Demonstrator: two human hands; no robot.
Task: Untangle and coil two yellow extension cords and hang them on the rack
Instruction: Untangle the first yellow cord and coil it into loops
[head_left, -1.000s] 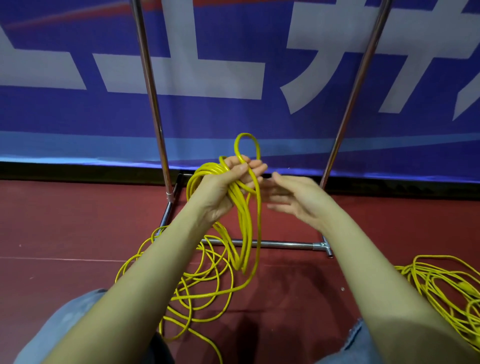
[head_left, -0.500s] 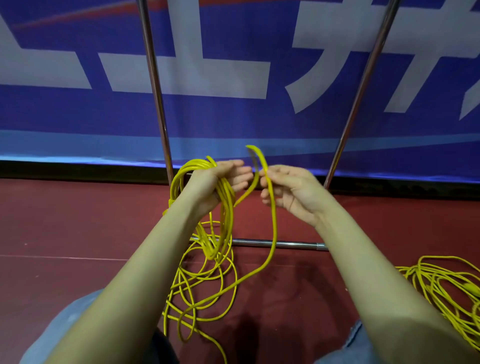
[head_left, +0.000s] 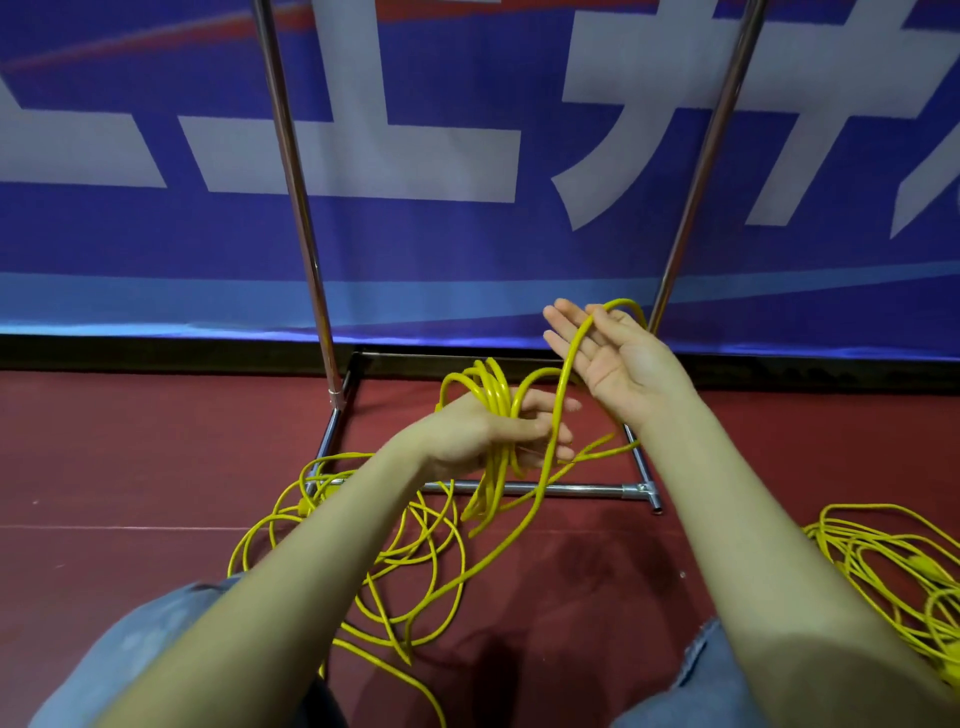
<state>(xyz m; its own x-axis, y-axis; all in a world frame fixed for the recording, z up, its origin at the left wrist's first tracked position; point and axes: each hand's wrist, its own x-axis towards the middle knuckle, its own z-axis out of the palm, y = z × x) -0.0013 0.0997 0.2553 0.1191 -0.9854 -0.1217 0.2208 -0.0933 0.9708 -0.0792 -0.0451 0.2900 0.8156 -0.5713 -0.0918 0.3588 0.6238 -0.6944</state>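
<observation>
The person was partway through coiling the first cord (head_left: 493, 410), in front of the rack (head_left: 519, 488), which stood against the blue banner (head_left: 467, 249). The left hand (head_left: 498, 431) gripped the gathered loops just in front of the rack's base bar, fingers curled round the bundle. The right hand (head_left: 613, 353) was raised nearer the rack's right upright, palm up and fingers straight, with a single strand draped over them; it carried rather than clamped the cord. The uncoiled remainder lay tangled on the floor (head_left: 130, 441) in front of the rack base, beneath the left forearm. The second cord (head_left: 883, 561) lay in a loose heap on the floor to the right of the rack, untouched.

Assessment: the raised strand should be laid into the left hand as a loop matching the others in length, untwisted. Slack should be drawn steadily so floor tangles do not tighten into knots.
</observation>
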